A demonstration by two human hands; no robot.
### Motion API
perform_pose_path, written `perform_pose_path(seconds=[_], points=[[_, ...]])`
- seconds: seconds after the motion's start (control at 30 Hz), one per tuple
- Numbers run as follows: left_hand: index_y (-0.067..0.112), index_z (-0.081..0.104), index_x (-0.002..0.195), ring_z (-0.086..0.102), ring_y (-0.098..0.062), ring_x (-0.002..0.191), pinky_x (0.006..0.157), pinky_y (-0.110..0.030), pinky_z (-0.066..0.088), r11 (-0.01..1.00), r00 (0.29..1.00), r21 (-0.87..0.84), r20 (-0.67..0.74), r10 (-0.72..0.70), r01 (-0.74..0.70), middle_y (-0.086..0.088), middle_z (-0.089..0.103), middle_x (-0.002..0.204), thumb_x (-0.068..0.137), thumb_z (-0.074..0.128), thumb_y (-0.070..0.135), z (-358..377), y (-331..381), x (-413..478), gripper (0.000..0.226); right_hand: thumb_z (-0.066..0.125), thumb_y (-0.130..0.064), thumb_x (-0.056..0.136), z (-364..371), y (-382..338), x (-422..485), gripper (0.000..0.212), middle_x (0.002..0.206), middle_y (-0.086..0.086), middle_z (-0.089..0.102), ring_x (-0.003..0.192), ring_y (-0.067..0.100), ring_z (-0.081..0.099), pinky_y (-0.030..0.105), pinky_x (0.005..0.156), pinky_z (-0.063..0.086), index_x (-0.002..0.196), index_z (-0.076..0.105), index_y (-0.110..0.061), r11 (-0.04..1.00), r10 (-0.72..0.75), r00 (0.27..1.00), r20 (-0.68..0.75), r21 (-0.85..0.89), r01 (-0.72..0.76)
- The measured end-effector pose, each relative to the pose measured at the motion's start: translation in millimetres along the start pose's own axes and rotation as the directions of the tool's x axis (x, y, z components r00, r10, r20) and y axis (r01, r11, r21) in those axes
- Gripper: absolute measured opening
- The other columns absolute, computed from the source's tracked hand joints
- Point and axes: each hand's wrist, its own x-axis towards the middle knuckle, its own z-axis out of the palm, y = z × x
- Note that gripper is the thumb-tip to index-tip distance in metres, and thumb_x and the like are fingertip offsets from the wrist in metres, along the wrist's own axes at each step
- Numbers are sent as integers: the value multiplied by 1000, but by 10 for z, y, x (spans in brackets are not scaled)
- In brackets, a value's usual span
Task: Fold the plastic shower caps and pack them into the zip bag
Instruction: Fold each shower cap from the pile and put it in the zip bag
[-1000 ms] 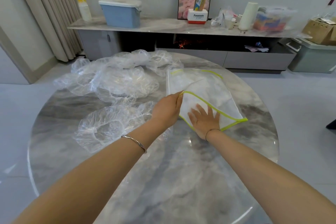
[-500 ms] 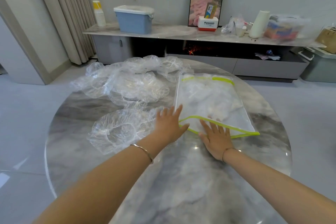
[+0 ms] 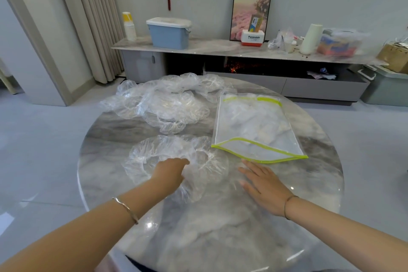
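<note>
1. Your left hand lies on the nearest shower cap, which is spread out in a loose ring on the round marble table, just left of the zip bag's near corner.
2. That hand's fingers reach past the knuckles into the clear plastic and blur against it. You cannot tell whether they pinch the cap or only rest on it.
3. Your right hand lies palm down on bare tabletop, fingers straight and a little spread, holding nothing. Its fingertips are near the bag's front edge but apart from it.
4. The zip bag lies flat on the right half of the table, trimmed in yellow-green. The edge facing you gapes slightly (the upper layer arcs above the lower), and whitish folded plastic shows inside, toward the far end.
5. A pile of loose caps covers the far left of the table. Its right side comes just beside the bag's far left corner.
6. Behind the table runs a low sideboard carrying 1 blue bin and 1 framed picture leaning on the wall.
</note>
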Motion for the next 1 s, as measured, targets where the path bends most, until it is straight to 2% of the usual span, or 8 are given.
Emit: perform_pose_path(seconds=[0.13,0.23,0.37,0.5,0.63,0.73,0.87,1.0], points=[[18,63,115,62,-19,100,78,-25,47,995,991,-18,-89,-99,98,-1,65,113,91,47,7,-84,-101,4,31,-3,-84,73,15,-159,-36,96,158,-9,1,145,11,-1,32,118,3,148,19,-29,995,-34,999,-17,93,35],[23,53,130,58,-19,111,88,-27,46,989,983,-55,-115,-143,138,0,59,125,94,46,9,-106,-218,16,40,35,-49,95,-10,-250,-17,60,158,-7,1,145,13,2,27,117,4,148,20,-25,992,-72,994,-84,95,80],[29,31,144,45,-18,128,101,-31,38,981,984,84,-18,-176,176,2,45,141,93,50,3,-92,-346,11,60,11,-65,77,25,-373,-38,77,157,-9,-5,145,11,-3,25,113,-7,148,15,-35,976,-219,976,-11,12,219],[26,48,134,56,-20,113,91,-30,46,972,957,-25,-174,-234,233,0,58,126,94,43,2,-132,-490,72,46,2,-81,71,205,-447,-42,90,157,-12,-9,140,3,-14,26,110,-13,149,11,-36,961,-272,953,133,-23,277],[17,57,124,62,-25,87,66,-29,38,967,872,-255,-473,-128,4,-7,68,99,102,36,19,-347,-315,-55,30,18,-71,85,218,-451,37,76,158,-9,-5,144,7,-7,21,108,-13,147,-6,-33,973,-228,973,30,-31,229],[25,54,130,60,-20,109,86,-29,46,928,878,-265,-465,113,-260,1,63,123,101,38,28,-369,-79,-185,34,54,-37,91,84,-459,76,82,157,-8,2,144,11,5,16,111,-3,142,-10,-33,972,-134,958,-254,153,177],[25,58,128,60,-20,113,91,-37,51,853,840,-216,-400,366,-475,1,63,125,91,30,44,-141,77,-239,49,69,-29,78,-22,-390,102,99,157,-8,-3,144,7,0,30,115,9,146,-2,-39,955,-101,847,-522,188,230],[26,59,127,58,-20,117,93,-35,51,763,735,-56,-326,595,-643,3,56,135,94,48,21,120,175,-218,35,79,-18,67,56,-245,104,62,151,2,25,140,22,19,41,116,11,122,53,-33,964,-264,788,-557,-140,224]])
